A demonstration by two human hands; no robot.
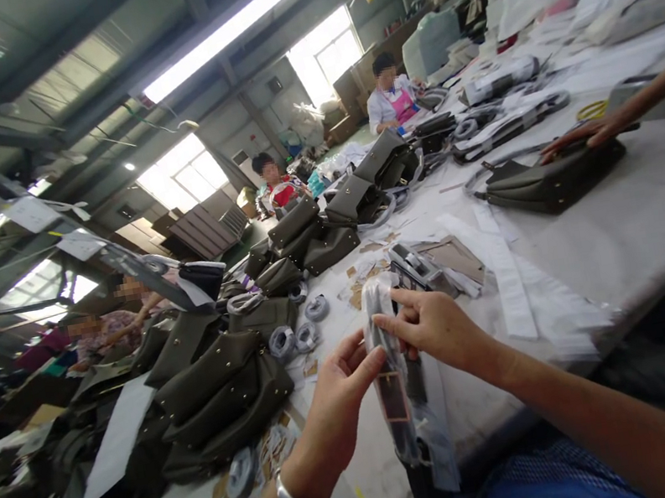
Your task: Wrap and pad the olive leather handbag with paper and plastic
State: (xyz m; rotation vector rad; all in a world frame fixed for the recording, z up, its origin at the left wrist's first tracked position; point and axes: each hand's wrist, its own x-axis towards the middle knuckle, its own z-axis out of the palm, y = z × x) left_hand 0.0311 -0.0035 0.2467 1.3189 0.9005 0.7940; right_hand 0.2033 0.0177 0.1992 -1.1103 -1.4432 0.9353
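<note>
My left hand (338, 397) and my right hand (431, 326) both pinch a dark bag strap wrapped in a clear plastic sleeve (402, 390). The sleeve hangs down over the white table's front edge (623, 234). The left thumb and fingers press its left side; the right fingers grip its upper part. A metal bracelet sits on my left wrist. A pile of olive-green handbags (217, 396) lies just left of my hands.
More olive handbags (317, 234) stand further along the table, with wrapped strap rolls (296, 336) and paper strips (517, 286). Another person's hand (581, 132) rests on a flat olive bag (550, 178) at right. Several people sit at the far side.
</note>
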